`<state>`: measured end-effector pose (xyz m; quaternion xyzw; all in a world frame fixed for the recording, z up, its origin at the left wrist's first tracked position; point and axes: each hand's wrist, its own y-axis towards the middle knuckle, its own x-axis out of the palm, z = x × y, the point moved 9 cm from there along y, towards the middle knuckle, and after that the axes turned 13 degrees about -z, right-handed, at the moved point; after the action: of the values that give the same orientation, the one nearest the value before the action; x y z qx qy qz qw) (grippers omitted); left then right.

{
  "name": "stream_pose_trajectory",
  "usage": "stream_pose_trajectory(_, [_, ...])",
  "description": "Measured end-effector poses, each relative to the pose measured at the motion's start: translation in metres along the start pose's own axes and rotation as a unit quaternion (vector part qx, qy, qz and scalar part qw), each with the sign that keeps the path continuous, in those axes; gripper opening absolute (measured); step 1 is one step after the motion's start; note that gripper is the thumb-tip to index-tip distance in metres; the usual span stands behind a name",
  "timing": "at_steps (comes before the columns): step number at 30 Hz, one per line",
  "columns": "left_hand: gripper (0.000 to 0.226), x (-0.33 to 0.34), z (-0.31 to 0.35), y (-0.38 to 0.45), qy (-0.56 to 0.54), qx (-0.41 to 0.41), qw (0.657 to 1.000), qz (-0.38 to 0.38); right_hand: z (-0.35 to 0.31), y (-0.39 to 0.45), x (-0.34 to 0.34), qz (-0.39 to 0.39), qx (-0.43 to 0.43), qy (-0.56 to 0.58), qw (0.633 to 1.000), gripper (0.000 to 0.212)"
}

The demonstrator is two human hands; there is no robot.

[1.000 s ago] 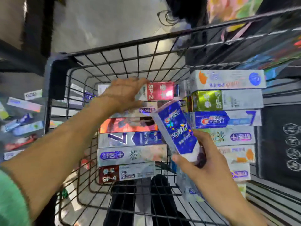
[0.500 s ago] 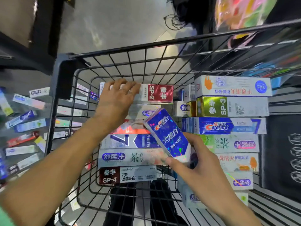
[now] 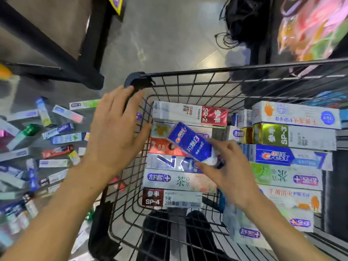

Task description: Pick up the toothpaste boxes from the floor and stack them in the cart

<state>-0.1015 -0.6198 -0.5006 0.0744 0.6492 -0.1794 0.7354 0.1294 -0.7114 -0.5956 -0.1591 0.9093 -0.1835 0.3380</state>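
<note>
The right hand (image 3: pixel 228 172) pinches a blue box (image 3: pixel 190 141), tilted over the left stack (image 3: pixel 178 178) inside the cart (image 3: pixel 188 70). The left hand (image 3: pixel 116 130), fingers spread, seems to rest against the cart's left wall. More boxes (image 3: pixel 56 136) litter the floor beside it.

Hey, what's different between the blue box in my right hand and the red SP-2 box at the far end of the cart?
The blue 3D White box is tilted and pinched in the right hand; the SP-2 box lies flat and level at the far end of the left row. The blue box is blue over its visible face; the SP-2 box is mostly white with a red end panel. Both are long toothpaste cartons inside the cart.
</note>
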Motion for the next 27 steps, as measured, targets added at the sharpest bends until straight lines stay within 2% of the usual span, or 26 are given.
stream_pose_trajectory(2, [0.072,0.013,-0.007,-0.01,-0.051,-0.018,0.998,-0.018,-0.012,0.02,0.008,0.008,-0.028,-0.046,0.999,0.065])
stream_pose_trajectory(4, [0.077,0.024,-0.01,-0.013,-0.086,-0.011,0.996,-0.025,-0.023,0.043,0.023,-0.034,-0.047,-0.123,0.991,0.066])
stream_pose_trajectory(7, [0.08,0.032,-0.016,-0.015,-0.105,-0.015,0.994,-0.021,-0.033,0.07,0.045,-0.104,-0.053,-0.261,0.958,0.069])
stream_pose_trajectory(11, [0.081,0.033,-0.018,-0.016,-0.124,-0.025,0.992,-0.021,-0.037,0.093,0.064,-0.092,-0.091,-0.394,0.91,0.075])
stream_pose_trajectory(15, [0.084,0.035,-0.019,-0.017,-0.119,-0.037,0.992,-0.032,-0.027,0.107,0.062,-0.088,-0.062,-0.327,0.939,0.054])
stream_pose_trajectory(17, [0.085,0.035,-0.019,-0.017,-0.115,-0.04,0.992,-0.028,-0.026,0.109,0.061,-0.074,-0.065,-0.323,0.941,0.046])
stream_pose_trajectory(22, [0.085,0.038,-0.019,-0.016,-0.113,-0.051,0.991,-0.038,-0.029,0.108,0.062,-0.053,-0.075,-0.309,0.947,0.045])
stream_pose_trajectory(27, [0.083,0.04,-0.021,-0.017,-0.085,-0.061,0.993,-0.047,-0.042,0.093,0.045,0.004,-0.113,-0.292,0.95,0.044])
